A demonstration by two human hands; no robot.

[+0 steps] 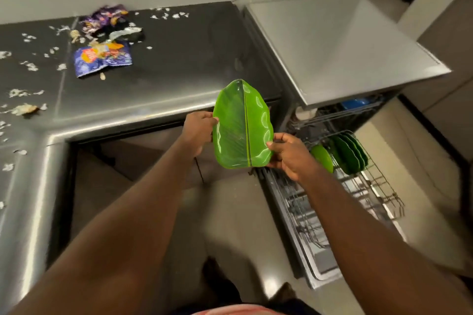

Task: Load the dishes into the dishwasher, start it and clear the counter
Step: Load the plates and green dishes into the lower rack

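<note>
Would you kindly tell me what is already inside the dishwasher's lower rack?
Several green leaf plates stand on edge at the far end of the lower rack, with another green plate beside them. The right hand, gripping the held plate, hides the rack corner behind it.

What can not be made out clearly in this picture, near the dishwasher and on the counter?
Upper rack, head view: its contents sit in shadow under the dishwasher's top; only a blue piece shows.
Stacked green plates in the lower rack: they overlap, so their number is unclear.
Wrappers on the counter: print blurred.
Back of the green leaf plate: turned away, edges under the left hand and right hand.
</note>
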